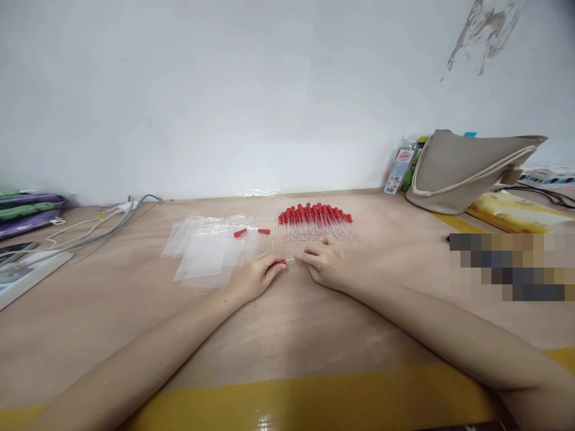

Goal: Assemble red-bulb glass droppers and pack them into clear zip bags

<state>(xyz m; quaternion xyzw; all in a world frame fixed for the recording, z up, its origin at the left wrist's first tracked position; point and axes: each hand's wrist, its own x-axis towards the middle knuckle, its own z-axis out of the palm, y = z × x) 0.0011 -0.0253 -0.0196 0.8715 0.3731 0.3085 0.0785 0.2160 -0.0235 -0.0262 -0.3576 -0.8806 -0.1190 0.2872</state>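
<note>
Both my hands meet at the middle of the wooden table on one glass dropper with a red rubber bulb. My left hand pinches the red bulb end. My right hand pinches the clear glass end. Just beyond my hands lies a row of several droppers with red bulbs. To the left lie several clear plastic bags, and two loose red-bulbed droppers rest on them.
A beige bag stands at the back right, with colourful packets behind it and a yellow pack beside it. Cables and purple-green items sit at the left. Yellow tape runs along the near edge.
</note>
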